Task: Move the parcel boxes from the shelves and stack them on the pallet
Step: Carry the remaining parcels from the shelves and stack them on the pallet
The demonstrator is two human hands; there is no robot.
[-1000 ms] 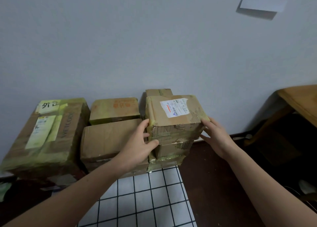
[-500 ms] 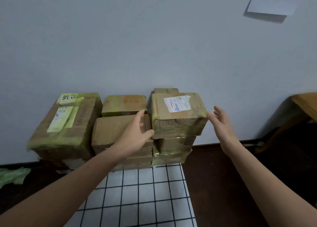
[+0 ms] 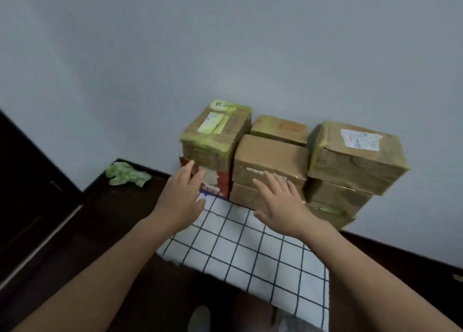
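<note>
The parcel boxes (image 3: 270, 156) sit stacked by the wall (image 3: 225, 43), at the far end of the checked cloth (image 3: 250, 251). The left hand (image 3: 184, 196) and the right hand (image 3: 280, 204) are both flat, fingers spread, holding nothing, just in front of the boxes.

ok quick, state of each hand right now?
Left hand: open, fingers straight, holds nothing.
Right hand: open, fingers spread, holds nothing.
</note>
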